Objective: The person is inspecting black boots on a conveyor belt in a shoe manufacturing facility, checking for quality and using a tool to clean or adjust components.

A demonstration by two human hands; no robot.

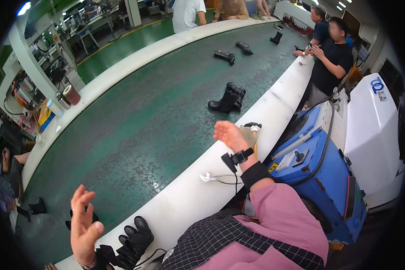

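My left hand (83, 227) is raised at the lower left, fingers spread, with nothing in it. Right beside it, black boots (137, 238) lie on the white ledge (175, 198), and another dark boot on the green belt is partly hidden behind the hand. My right hand (230, 134) reaches over the belt's near edge, fingers stretched out and empty. Just beyond it stand black boots (228, 98) on the green conveyor belt (144, 130). Metal pincers (220, 178) lie on the ledge below my right wrist.
More black boots (224, 57) lie farther along the belt. A blue machine (315, 175) and a white machine (373, 130) stand at my right. Two people (332, 58) are at the near ledge, others across the belt. Cups and a bottle (55, 108) stand on the far ledge.
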